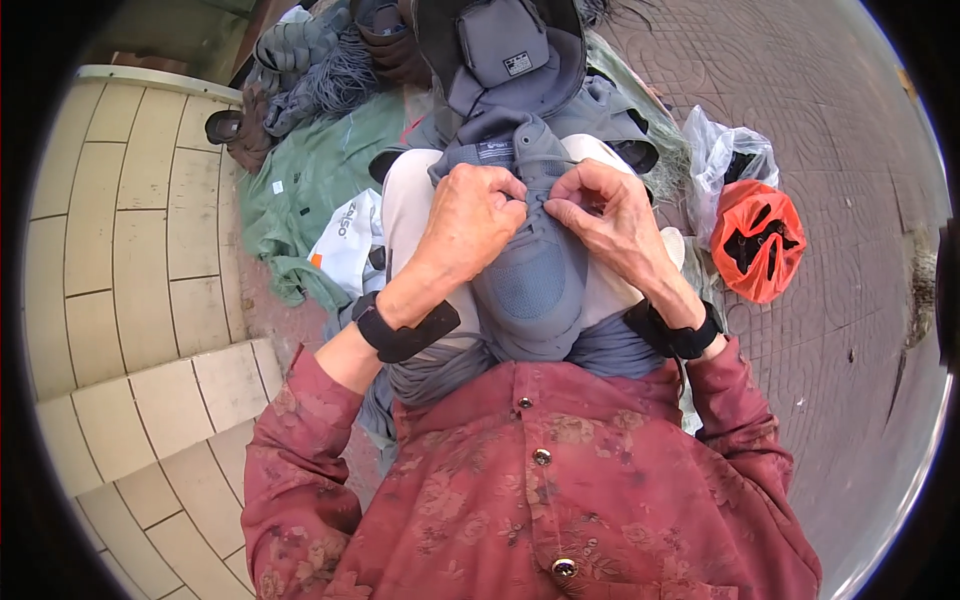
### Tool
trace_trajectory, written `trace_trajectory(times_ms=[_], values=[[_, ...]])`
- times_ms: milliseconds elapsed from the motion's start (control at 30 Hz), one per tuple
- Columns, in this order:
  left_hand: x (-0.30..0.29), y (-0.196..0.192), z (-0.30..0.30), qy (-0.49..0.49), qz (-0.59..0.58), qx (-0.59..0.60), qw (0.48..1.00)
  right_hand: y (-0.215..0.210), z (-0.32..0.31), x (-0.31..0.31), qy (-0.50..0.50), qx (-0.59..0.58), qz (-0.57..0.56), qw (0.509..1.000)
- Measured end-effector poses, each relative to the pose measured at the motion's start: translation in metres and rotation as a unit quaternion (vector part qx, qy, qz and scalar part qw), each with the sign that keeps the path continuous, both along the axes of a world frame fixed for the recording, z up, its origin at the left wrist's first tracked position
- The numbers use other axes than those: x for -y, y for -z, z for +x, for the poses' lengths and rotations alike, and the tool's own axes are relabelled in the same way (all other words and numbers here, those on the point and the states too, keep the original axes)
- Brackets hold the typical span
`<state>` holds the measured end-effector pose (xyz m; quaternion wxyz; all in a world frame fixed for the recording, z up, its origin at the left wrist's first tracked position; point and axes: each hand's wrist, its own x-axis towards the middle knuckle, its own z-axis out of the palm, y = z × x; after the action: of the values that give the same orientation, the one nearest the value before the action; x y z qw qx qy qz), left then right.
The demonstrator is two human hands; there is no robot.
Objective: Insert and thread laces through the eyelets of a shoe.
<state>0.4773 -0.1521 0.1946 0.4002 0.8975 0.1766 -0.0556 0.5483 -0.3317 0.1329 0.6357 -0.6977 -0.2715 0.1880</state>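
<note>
A paved floor [850, 330] and tiled steps [140, 260] surround a heap of grey and green garments [310, 170]. On the person's lap lies a grey cap [530, 270], brim toward the body, with more grey caps [500, 45] stacked beyond it. An orange plastic bag [758, 240] sits to the right on the floor. The left hand [470, 225] and right hand [610, 220] meet at the cap's top edge, fingers [555, 208] pinched narrow on its fabric.
</note>
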Motion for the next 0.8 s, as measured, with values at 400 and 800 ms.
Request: trace_trajectory(times_ms=[400,800], values=[[0.018,-0.004,-0.003,0.028,0.142,0.098,0.985,-0.014,-0.010,-0.003,0.058,0.476,-0.073,0.874],[0.016,-0.025,-0.015,0.149,0.416,0.080,0.894,-0.019,-0.002,-0.010,-0.011,0.516,-0.047,0.855]])
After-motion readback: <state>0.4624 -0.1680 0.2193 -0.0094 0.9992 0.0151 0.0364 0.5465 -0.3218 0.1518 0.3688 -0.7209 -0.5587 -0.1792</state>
